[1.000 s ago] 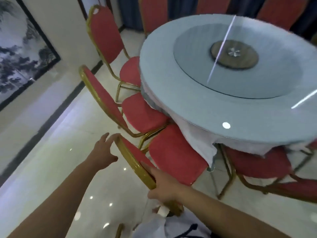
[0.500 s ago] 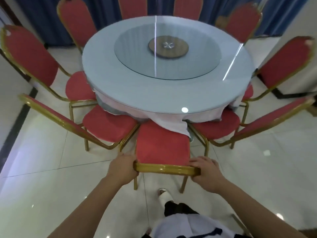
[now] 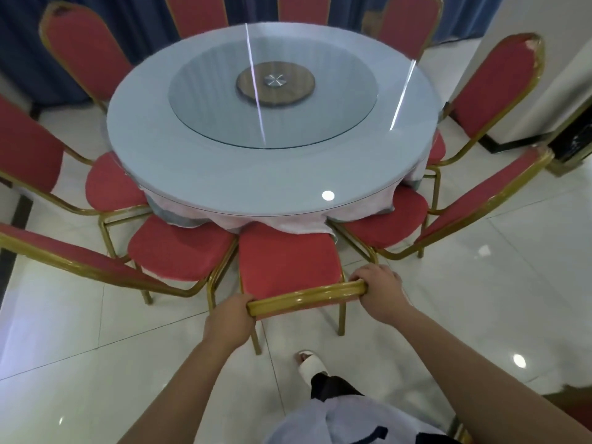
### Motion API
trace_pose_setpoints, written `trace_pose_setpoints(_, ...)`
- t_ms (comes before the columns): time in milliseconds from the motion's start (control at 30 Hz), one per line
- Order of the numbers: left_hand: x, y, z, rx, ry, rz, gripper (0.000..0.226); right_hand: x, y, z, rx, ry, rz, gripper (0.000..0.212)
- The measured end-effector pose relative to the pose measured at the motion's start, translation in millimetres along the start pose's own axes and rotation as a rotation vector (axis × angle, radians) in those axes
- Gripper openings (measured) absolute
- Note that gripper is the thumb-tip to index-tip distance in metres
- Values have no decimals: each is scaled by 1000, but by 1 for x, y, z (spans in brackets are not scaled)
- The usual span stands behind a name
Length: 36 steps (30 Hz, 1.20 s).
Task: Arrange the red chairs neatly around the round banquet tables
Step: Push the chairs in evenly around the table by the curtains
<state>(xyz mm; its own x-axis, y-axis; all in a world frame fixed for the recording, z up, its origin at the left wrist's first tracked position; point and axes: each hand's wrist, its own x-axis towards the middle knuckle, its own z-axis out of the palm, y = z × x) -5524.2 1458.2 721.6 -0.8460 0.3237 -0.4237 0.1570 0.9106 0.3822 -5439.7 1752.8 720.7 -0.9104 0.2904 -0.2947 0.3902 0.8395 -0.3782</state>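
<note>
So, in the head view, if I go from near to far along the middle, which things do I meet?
White slipper → gold backrest rail gripped by left hand and right hand → red seat → round table → glass turntable → far chairs.

Round white-topped counter (image 3: 192,174) on a glossy white tiled floor (image 3: 80,347)

A large clear glass turntable (image 3: 208,100) is carried at the middle of the counter, over a round wooden hub (image 3: 288,94) with a metal centre. A pale cloth (image 3: 288,224) is hung from under the rim. Red padded chairs with gold metal frames (image 3: 285,257) are stood on the floor around the counter, seats tucked beneath its edge.
</note>
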Motion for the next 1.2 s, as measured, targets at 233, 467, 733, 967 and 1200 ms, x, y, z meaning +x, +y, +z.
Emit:
trace_pose_setpoints(233,40,3,-21,-28,-20,4,35,35,-7,-3,8,-21,13,22)
trace_pose_setpoints(467,47,1,-26,33,-18,-20,42,39,-10,-6,12,-22,-15,26)
trace_pose_setpoints(733,10,5,-8,167,13,-42,43,19,2,-1,-4,-35,-39,33)
trace_pose_setpoints(967,41,1,-23,153,62,-74,44,51,-16,-12,24,-54,-31,36)
trace_pose_setpoints(1200,54,2,-33,126,32,-108,45,64,-22,-18,6,-67,-46,33)
